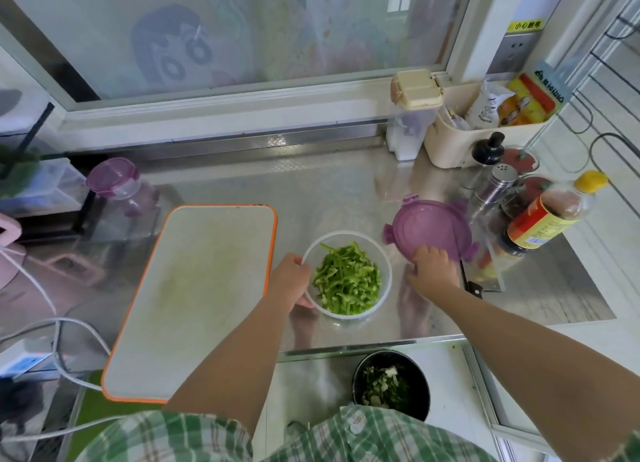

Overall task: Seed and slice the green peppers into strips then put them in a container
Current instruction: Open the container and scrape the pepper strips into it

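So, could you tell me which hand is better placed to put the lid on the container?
The right hand: it touches the purple lid, while the left hand grips the container rim.

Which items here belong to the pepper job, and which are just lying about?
Job: left hand gripping the clear container; green pepper strips; right hand holding the purple lid; cutting board; cleaver; black scrap bin.
Lying about: sauce bottle; metal shaker; cream caddy; purple-lidded jar.
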Available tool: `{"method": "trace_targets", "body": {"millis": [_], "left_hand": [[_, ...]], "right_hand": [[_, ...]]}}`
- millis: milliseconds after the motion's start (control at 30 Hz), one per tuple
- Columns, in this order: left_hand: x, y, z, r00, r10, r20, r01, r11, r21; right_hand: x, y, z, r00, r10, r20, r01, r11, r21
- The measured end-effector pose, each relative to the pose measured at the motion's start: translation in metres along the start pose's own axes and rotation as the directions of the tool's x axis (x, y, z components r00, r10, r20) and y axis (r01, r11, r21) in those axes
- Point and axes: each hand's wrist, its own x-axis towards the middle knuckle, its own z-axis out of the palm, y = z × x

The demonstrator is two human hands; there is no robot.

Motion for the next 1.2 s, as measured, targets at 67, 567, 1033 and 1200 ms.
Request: {"method": "trace_targets", "body": {"millis": [67, 567, 1033, 1200], "left_hand": [[0.0, 0.001, -0.001, 1.0, 0.001, 0.003, -0.001, 1.0, 0.024], [-0.006, -0.007, -0.007, 0.994, -0.027, 0.107, 0.029, 0.999, -0.021], [-0.023, -0.006, -0.016, 0.998, 0.064, 0.005, -0.063, 0.991, -0.118], [-0.024, -0.007, -0.023, 0.995, -0.033, 0.095, 0.055, 0.968, -0.246]], "right_hand": [[-0.004, -0.003, 0.004, 1.0, 0.004, 0.019, -0.004, 1.0, 0.002], [-0.014, -0.02, -0.03, 0.917, -0.084, -0.391, 0.188, 0.953, 0.236], [-0.015, -0.071, -0.095, 0.963, 0.269, 0.012, -0.029, 0.058, 0.998], [-0.029, -0.072, -0.044, 0.946, 0.212, 0.245, -0.254, 0.015, 0.967]]}}
